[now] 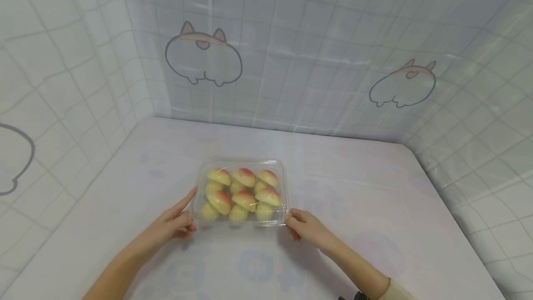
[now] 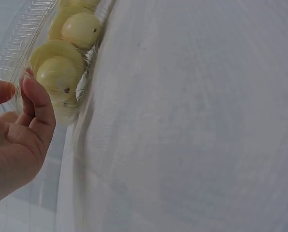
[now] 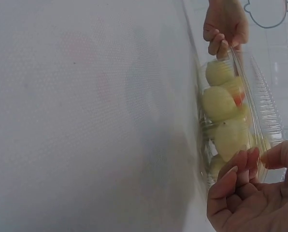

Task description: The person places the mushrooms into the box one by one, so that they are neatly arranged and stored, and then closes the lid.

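Observation:
A clear plastic clamshell box (image 1: pixel 243 163) lies across the middle of the head view. Inside it are several yellow fruits (image 1: pixel 244 200) with red-blushed tops, apple-like or peach-like; the exact kind is unclear. My left hand (image 1: pixel 172 222) pinches the box's rim at the near left corner, its index finger stretched along the left side. At the near right corner my right hand (image 1: pixel 307 227) grips the rim between thumb and curled fingers. Both wrist views show fingertips at the ridged rim. The lid looks closed. Whether the box's base touches the table cannot be told.
A pale table surface (image 1: pixel 374 189) with faint printed shapes lies around the box. Behind it rises a wall (image 1: pixel 300 82) with a grid pattern and cartoon animal drawings. Similar gridded walls stand left and right. A small dark object (image 1: pixel 360 296) shows at the bottom edge.

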`<action>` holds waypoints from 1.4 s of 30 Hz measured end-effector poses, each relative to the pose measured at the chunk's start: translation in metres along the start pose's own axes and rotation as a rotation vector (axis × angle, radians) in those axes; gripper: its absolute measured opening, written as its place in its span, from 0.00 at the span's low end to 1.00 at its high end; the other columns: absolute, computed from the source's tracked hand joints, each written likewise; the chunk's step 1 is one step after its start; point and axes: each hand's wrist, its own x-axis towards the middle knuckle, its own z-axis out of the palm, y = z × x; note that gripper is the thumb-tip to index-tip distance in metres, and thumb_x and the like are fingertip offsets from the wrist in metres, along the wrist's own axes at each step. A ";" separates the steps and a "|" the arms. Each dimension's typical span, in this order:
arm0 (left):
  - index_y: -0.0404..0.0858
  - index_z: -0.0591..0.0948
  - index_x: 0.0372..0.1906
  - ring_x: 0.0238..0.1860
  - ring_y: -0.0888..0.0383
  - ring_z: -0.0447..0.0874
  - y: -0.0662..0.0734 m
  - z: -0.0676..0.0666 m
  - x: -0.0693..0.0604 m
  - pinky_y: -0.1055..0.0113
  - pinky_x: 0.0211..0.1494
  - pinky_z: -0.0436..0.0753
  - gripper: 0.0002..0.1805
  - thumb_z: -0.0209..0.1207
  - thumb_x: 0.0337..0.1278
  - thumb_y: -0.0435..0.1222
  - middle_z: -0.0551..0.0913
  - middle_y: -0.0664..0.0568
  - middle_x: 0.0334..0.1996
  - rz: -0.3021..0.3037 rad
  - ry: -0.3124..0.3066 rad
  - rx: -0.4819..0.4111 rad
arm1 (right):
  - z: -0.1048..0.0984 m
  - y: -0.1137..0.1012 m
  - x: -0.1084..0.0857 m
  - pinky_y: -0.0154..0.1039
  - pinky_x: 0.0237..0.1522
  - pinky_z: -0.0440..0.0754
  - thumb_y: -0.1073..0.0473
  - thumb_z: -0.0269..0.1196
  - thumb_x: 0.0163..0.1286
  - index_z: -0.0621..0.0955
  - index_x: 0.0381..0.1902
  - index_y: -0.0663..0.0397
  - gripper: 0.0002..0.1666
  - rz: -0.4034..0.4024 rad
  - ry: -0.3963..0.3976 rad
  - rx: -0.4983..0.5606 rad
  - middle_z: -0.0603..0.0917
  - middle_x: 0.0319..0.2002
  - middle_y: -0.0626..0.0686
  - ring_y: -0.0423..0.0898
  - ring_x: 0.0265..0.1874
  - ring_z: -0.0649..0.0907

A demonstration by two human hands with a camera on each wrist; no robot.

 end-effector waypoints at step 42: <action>0.34 0.56 0.74 0.32 0.62 0.78 0.012 0.008 -0.016 0.70 0.31 0.77 0.31 0.48 0.73 0.42 0.80 0.55 0.32 0.176 0.238 0.601 | -0.003 -0.002 -0.005 0.32 0.23 0.67 0.51 0.51 0.74 0.74 0.27 0.54 0.16 -0.033 0.114 -0.197 0.75 0.18 0.45 0.39 0.18 0.68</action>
